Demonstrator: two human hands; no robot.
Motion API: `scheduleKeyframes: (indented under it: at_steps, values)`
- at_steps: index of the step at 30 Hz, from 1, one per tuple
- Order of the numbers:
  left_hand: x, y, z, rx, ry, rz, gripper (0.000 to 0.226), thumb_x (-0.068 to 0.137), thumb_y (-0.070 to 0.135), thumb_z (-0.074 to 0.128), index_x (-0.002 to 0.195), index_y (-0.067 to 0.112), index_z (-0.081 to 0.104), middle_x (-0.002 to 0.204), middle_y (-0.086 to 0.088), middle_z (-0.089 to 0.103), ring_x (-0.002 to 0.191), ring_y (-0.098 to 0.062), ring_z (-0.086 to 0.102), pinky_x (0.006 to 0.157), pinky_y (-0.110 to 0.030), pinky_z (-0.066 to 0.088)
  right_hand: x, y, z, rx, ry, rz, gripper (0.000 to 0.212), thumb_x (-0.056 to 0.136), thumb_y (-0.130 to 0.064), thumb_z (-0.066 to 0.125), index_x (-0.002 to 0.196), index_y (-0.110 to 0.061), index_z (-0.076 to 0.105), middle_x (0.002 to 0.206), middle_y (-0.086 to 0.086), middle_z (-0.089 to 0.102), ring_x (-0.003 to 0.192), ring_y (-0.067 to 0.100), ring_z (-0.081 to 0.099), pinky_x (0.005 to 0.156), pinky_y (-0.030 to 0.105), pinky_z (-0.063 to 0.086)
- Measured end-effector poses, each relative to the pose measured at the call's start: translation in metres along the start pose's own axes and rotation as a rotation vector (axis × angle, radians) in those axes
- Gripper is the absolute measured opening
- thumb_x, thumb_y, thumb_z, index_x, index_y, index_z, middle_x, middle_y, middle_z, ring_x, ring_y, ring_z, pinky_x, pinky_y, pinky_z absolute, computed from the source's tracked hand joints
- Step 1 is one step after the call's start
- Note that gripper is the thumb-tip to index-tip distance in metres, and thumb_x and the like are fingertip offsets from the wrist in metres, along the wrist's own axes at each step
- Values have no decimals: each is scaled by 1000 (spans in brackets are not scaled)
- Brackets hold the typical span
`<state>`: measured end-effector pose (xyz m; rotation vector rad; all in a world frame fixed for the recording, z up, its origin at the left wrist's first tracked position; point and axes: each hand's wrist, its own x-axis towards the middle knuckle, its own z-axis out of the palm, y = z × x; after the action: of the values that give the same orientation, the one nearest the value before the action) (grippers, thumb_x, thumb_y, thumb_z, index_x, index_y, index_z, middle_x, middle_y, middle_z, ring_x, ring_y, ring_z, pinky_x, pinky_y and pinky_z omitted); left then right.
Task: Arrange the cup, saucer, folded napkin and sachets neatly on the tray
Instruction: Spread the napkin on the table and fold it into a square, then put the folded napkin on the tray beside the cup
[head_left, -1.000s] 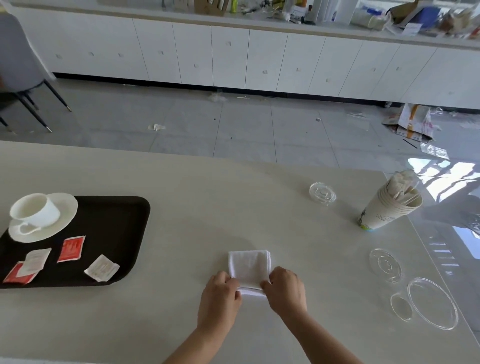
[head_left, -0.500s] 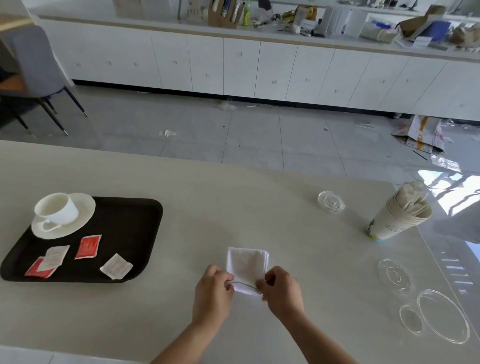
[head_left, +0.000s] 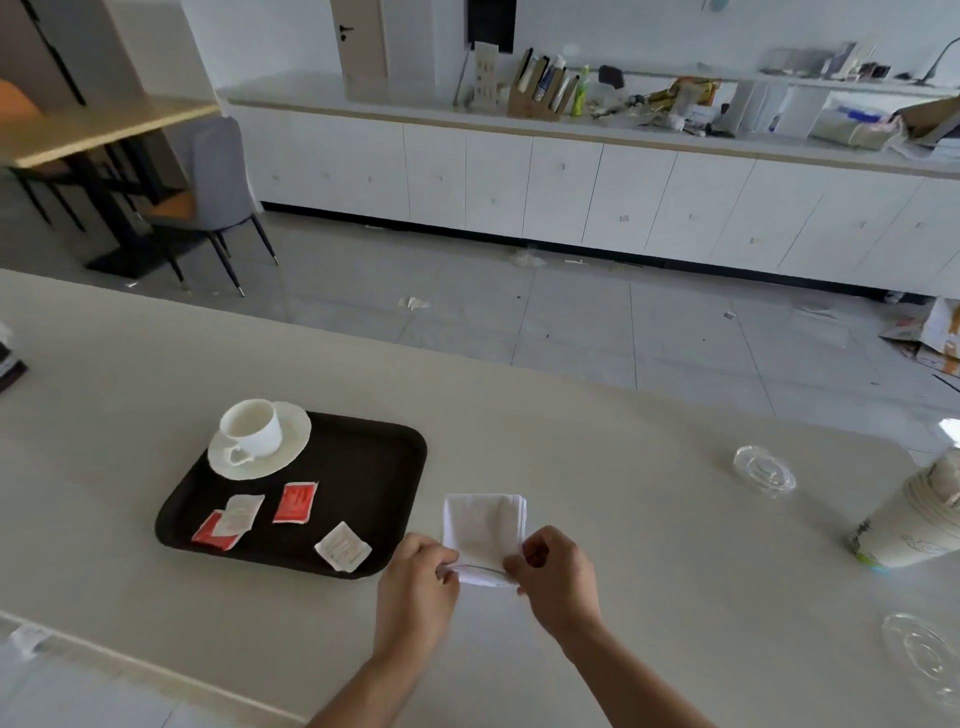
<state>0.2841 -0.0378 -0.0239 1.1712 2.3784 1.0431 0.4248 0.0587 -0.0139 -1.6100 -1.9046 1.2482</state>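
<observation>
A dark tray lies on the pale table. In its far left corner a white cup stands on a white saucer. Several sachets lie near its front: a red one, a white one, and a white one overlapping a red one. Just right of the tray, a folded white napkin is pinched at its near corners by my left hand and my right hand. Its far part seems to rest on the table.
A stack of paper cups stands at the right edge. Clear plastic lids lie on the table at the right: one farther off, another nearer. Beyond the table edge is tiled floor, white cabinets and a grey chair.
My view has swung left and up, so the tray now sits nearer the middle. Both hands keep pinching the napkin's near edge, and the napkin now lies closer to the tray.
</observation>
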Motion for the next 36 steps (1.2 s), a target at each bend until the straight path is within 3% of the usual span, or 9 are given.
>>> scheduleKeyframes:
  at_steps: [3,12,15,18,20,25,31,36]
  values:
    - [26,-17,-26,-15,-6,25,26,72,-5,71,90,13,75,90,12,56,71,-1,59,66,-5,38,9,-30,25,1,24,-17,18,79,-21,73,75,-13,57,68,3,67,60,18,67,49,21,43]
    - [101,-87,-97,17,-127,184,25,74,-5,69,93,11,75,89,9,55,74,-4,57,64,-4,39,14,-103,111,-9,151,57,23,76,-21,74,70,-17,51,72,6,66,68,27,66,53,29,45]
    - [118,-102,-111,14,-166,211,25,75,-4,71,93,11,75,90,9,56,73,-5,59,65,-3,41,15,-120,129,-9,175,76,21,75,-20,74,70,-17,53,70,6,65,68,27,65,58,37,51]
    - [130,-110,-119,8,-191,230,23,75,-1,74,95,12,74,92,7,57,72,-6,60,64,-4,41,21,-130,140,-21,178,86,19,75,-20,74,73,-15,56,68,0,61,64,22,61,59,35,51]
    - [136,-111,-121,8,-197,225,23,76,-1,74,95,11,74,92,7,57,69,-5,59,63,-2,40,28,-134,143,-24,171,92,19,76,-19,73,73,-15,55,67,-2,59,61,18,56,58,33,48]
    - [149,-112,-112,66,-184,195,21,76,0,73,93,12,74,91,6,57,70,-8,58,62,-4,39,55,-130,148,-24,123,97,20,75,-19,73,71,-17,53,66,0,62,66,27,65,59,37,52]
    - [171,-112,-100,133,-167,139,19,76,-1,70,91,11,73,92,1,60,75,-11,61,71,-22,52,87,-126,157,-31,67,98,18,73,-18,71,72,-16,53,68,4,64,64,28,67,57,37,54]
    - [185,-123,-91,121,-171,56,16,78,1,68,88,13,72,91,4,57,75,-9,58,66,-11,40,103,-126,169,-61,54,114,15,72,-20,68,72,-16,53,71,6,67,66,26,68,61,39,55]
